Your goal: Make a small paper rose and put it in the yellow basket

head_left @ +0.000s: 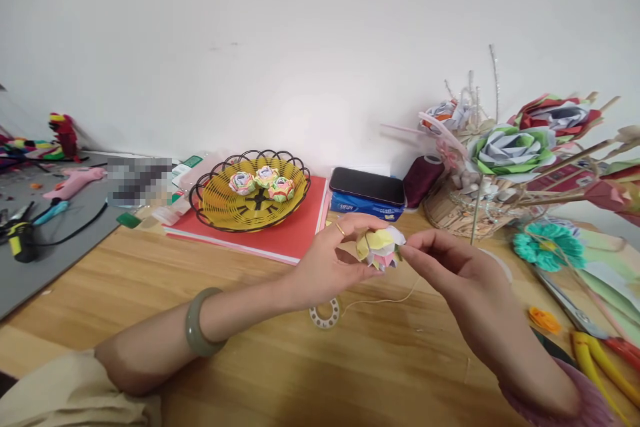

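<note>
A small paper flower (379, 245) with yellow, white and pink petals is held up above the table, between my two hands. My left hand (333, 253) curls its fingers and thumb around the flower's left side. On the other side, my right hand (445, 267) pinches a petal edge between thumb and fingertips. Below them lies a round white ring with holes (325, 313), and a thin thread (375, 300) runs from it toward the right hand. Behind, a yellow basket with a black looped rim (220, 203) holds three finished-looking paper flowers (267, 178).
The basket stands on red paper (295, 233). A phone (367, 185) lies on a blue packet (365, 205). At right are a vase of paper flowers (450, 213), scissors (570, 303) and yellow-handled pliers (600, 360). A glue gun (75, 183) rests on the grey mat (90, 233).
</note>
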`<action>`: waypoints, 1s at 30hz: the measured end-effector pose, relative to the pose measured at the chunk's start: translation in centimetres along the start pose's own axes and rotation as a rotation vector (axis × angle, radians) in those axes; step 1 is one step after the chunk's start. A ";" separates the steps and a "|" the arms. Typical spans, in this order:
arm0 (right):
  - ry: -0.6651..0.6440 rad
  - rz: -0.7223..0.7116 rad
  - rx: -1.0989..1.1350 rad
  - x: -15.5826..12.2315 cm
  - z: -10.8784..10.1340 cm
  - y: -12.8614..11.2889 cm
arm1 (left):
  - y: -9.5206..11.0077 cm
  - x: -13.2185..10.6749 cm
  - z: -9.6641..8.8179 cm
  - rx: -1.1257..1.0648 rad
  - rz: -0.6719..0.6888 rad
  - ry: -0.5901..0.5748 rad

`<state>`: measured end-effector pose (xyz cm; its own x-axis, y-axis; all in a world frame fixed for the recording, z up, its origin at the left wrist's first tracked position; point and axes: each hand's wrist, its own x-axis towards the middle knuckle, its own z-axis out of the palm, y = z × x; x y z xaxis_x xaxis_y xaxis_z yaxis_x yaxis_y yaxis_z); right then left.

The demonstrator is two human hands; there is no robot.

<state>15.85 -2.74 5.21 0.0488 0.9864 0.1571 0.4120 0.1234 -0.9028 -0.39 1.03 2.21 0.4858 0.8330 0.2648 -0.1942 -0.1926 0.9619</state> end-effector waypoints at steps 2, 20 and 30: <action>-0.045 0.114 0.108 0.1 0.0 0.0 | -0.1 0.0 0.0 -0.008 0.008 0.010; -0.017 0.064 0.060 -0.5 0.6 -0.1 | -0.6 -0.2 0.4 -0.054 0.024 0.032; 0.297 -0.496 -0.406 -0.5 0.2 1.3 | -0.4 -0.1 0.2 -0.164 -0.093 0.062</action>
<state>16.15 -3.01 3.91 -0.0105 0.7460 0.6659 0.7538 0.4434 -0.4849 -0.14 0.95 1.79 0.4556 0.8747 0.1656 -0.2893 -0.0305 0.9568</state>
